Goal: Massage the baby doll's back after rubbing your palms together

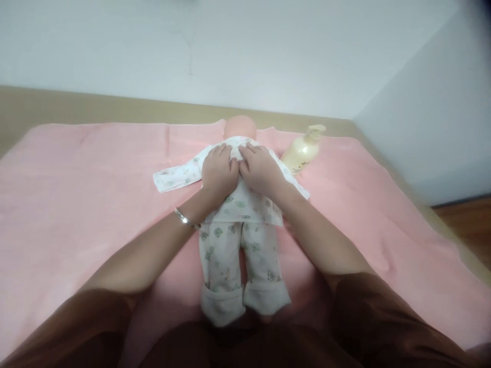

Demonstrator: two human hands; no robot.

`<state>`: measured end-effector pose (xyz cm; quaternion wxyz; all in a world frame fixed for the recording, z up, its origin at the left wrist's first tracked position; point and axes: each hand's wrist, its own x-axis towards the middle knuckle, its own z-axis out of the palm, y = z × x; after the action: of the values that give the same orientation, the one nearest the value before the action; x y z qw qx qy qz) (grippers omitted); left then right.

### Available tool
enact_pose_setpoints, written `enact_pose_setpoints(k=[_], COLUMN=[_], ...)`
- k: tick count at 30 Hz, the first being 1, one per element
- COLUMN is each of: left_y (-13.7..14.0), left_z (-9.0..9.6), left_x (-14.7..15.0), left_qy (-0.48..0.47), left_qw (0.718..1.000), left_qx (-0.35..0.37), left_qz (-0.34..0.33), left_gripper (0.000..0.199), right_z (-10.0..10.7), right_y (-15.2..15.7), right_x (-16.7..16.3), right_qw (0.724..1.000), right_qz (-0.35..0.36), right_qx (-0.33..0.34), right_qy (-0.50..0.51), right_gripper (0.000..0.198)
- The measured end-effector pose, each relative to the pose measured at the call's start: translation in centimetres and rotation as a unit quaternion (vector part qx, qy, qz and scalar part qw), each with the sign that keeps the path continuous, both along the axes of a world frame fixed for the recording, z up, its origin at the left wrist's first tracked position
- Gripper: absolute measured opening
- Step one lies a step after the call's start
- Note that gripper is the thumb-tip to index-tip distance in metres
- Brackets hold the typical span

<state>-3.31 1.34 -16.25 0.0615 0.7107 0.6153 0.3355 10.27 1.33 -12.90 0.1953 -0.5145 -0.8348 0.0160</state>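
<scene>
A baby doll (240, 128) in white printed clothes lies stretched out, its smooth round head away from me. My left hand (220, 168) rests on the upper part of the doll's white printed top (238, 204), fingers laid flat and pointing toward the head. Beside it, my right hand (261, 167) lies on the same top in a mirrored pose, the two thumbs close together at the middle. White printed trousers (222, 255) with turned-up cuffs cover the legs. The left sleeve (176, 176) spreads out sideways; my right forearm partly hides the other sleeve.
A pale yellow pump bottle (303, 151) leans to the right of the doll's shoulder. Under everything is a pink cloth (95, 204) over a tan surface (76, 105). White walls (268, 56) rise behind and on the right, with brown floor (466, 222) at the far right.
</scene>
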Motion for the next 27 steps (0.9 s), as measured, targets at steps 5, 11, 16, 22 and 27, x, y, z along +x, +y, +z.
enact_pose_setpoints(k=[5,11,16,22,27], left_y=[0.6,1.7,2.0,-0.8,-4.3], left_z=[0.2,-0.2,0.0,1.8,3.7], left_x=[-0.4,-1.8,-2.9,-0.5,2.8], left_qy=[-0.015,-0.019,0.034,0.096,-0.007], left_qw=[0.999,0.998,0.992,0.977,0.939], left_qx=[-0.026,-0.029,0.011,0.040,-0.041], left_qz=[-0.015,-0.050,-0.118,-0.184,-0.342], left_gripper=[0.056,0.059,0.058,0.051,0.042], right_z=[-1.5,-1.8,1.7,6.4,6.3], right_y=[1.8,2.5,0.7,0.2,3.3], right_x=[0.5,0.7,1.5,6.4,11.4], right_qw=[0.997,0.982,0.949,0.938,0.938], right_qz=[0.035,0.050,0.042,-0.125,-0.171], right_qx=[-0.018,-0.068,-0.014,0.227,0.193], right_qy=[0.066,0.171,0.313,0.231,0.230], right_gripper=[0.053,0.047,0.039,0.051,0.065])
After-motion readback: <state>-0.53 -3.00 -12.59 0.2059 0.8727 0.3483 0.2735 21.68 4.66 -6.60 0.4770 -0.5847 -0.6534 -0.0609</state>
